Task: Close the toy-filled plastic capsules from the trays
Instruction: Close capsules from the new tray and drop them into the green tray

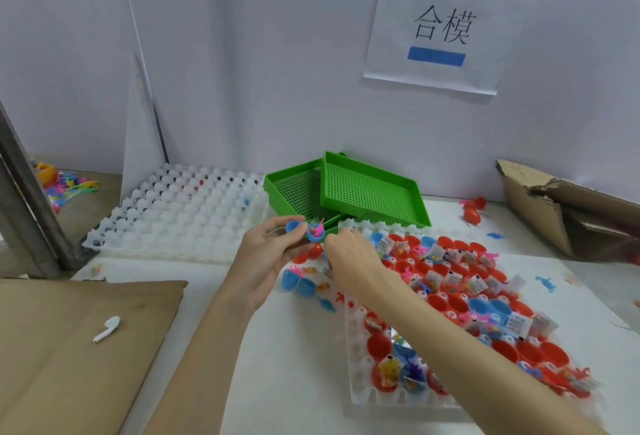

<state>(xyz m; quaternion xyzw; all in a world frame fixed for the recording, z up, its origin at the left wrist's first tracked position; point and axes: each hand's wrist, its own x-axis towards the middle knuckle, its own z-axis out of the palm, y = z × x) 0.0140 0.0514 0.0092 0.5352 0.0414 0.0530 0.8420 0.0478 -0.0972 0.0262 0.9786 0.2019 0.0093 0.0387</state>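
My left hand [268,261] holds an open blue capsule [308,229] above the table; its two hinged halves are apart and a pink toy sticks out of one. My right hand [349,261] is beside it, fingers curled near the capsule and over the corner of the white tray [356,358]; I cannot tell if it grips anything. That tray holds several open red and blue capsules [485,303] with toys and paper slips. Two blue capsule halves [298,282] lie on the table under my hands, and a red capsule [313,251] sits below the left fingers.
An empty white tray [180,212] lies at the back left. Two green mesh trays [363,192] are stacked behind. Cardboard [69,348] with a white earbud [107,329] is front left, a torn box [568,206] at right. Red capsules [472,209] sit near it.
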